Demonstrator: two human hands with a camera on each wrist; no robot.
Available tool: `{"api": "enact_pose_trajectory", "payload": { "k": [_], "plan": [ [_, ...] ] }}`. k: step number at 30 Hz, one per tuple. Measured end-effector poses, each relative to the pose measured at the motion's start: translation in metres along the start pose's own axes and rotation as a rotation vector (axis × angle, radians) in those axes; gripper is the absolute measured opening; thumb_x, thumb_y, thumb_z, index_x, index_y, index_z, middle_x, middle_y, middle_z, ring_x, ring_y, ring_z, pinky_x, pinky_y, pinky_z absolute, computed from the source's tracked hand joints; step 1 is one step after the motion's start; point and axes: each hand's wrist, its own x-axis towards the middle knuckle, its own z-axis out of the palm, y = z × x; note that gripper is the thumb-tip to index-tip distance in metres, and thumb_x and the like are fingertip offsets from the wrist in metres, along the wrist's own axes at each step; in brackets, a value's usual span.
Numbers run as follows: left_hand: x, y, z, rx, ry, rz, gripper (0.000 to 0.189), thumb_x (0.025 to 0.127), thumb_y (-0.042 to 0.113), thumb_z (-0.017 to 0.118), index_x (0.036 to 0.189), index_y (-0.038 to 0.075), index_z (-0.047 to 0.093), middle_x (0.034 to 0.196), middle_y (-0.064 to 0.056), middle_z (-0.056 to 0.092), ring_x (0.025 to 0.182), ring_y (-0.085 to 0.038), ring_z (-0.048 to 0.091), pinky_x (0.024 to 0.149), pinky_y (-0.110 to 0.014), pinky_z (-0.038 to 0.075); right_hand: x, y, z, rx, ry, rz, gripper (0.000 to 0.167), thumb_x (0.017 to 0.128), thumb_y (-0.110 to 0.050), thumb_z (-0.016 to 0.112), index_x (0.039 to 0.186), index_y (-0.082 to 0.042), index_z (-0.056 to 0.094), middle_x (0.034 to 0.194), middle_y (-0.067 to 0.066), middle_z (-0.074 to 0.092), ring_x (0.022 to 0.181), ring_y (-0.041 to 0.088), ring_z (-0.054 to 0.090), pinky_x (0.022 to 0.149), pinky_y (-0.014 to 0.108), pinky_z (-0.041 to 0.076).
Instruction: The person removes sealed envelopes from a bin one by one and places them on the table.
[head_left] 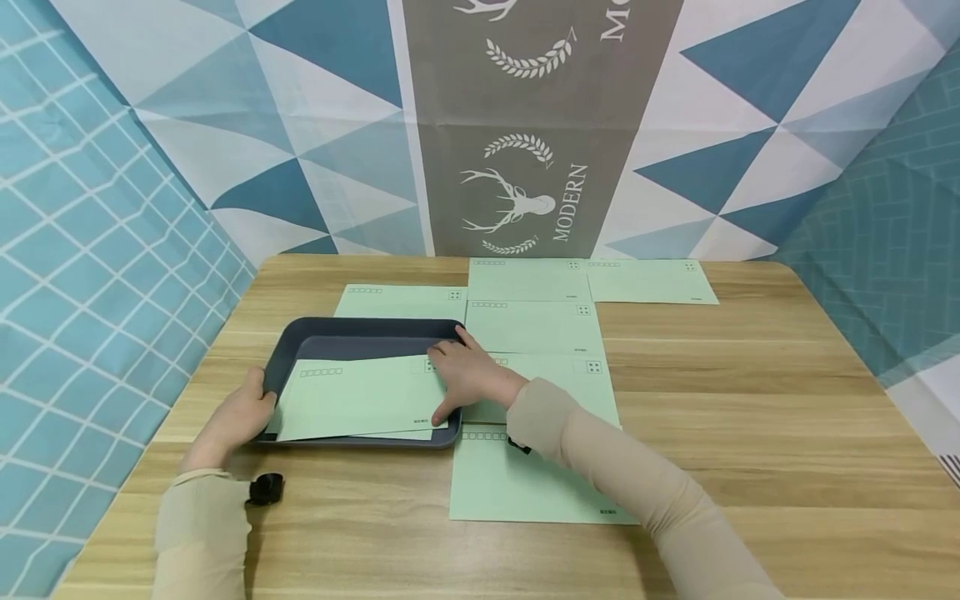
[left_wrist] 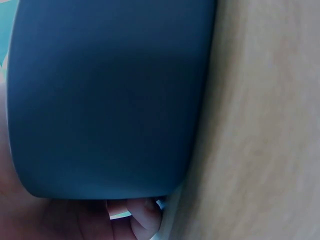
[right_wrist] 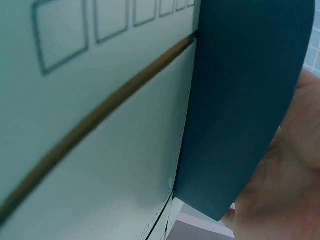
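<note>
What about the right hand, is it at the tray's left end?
No, the head view shows the right hand at the right end of the dark gray tray.

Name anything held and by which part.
The left hand holds the tray by its left end; whether the right hand grips the top envelope by its right end is unclear.

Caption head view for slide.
Left hand holds a dark tray; right hand touches a pale green envelope inside; more envelopes lie on the wooden table.
</note>
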Motion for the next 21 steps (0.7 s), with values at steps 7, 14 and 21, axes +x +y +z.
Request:
{"api": "enact_pose_trajectory", "payload": {
  "k": [7, 14, 21],
  "plan": [
    [0.0015, -0.0035, 0.0022, 0.012, 0.032, 0.002, 0.032, 0.095, 0.015, 0.023, 0.111, -0.011, 0.025, 0.110, -0.038, 0.041, 0.086, -0.038, 0.045, 0.071, -0.046, 0.038, 0.0004, -0.0019, 0.0024, 0.011, 0.039, 0.021, 0.107, 0.059, -0.065, 0.071, 0.140, -0.008, 0.031, 0.141, 0.005, 0.037, 0.130, 0.019, 0.034, 0.111, 0.041, -0.003],
    [0.0011, -0.0009, -0.0005, 0.022, -0.007, 0.000, 0.034, 0.096, 0.014, 0.023, 0.114, -0.014, 0.022, 0.111, -0.040, 0.038, 0.088, -0.039, 0.045, 0.072, -0.047, 0.038, 0.0001, 0.0000, 0.0056, 0.091, 0.096, 0.001, 0.101, 0.062, -0.056, 0.075, 0.139, -0.007, 0.031, 0.139, 0.006, 0.039, 0.130, 0.019, 0.034, 0.111, 0.041, -0.001],
    [0.0000, 0.0015, -0.0012, 0.015, -0.025, -0.015, 0.041, 0.097, 0.014, 0.022, 0.122, -0.017, 0.017, 0.123, -0.046, 0.029, 0.107, -0.052, 0.040, 0.082, -0.056, 0.036, -0.0010, 0.0015, 0.0082, 0.162, 0.201, -0.013, 0.089, 0.066, -0.045, 0.078, 0.134, -0.007, 0.035, 0.135, 0.007, 0.039, 0.128, 0.019, 0.032, 0.112, 0.041, 0.006]
  ]
}}
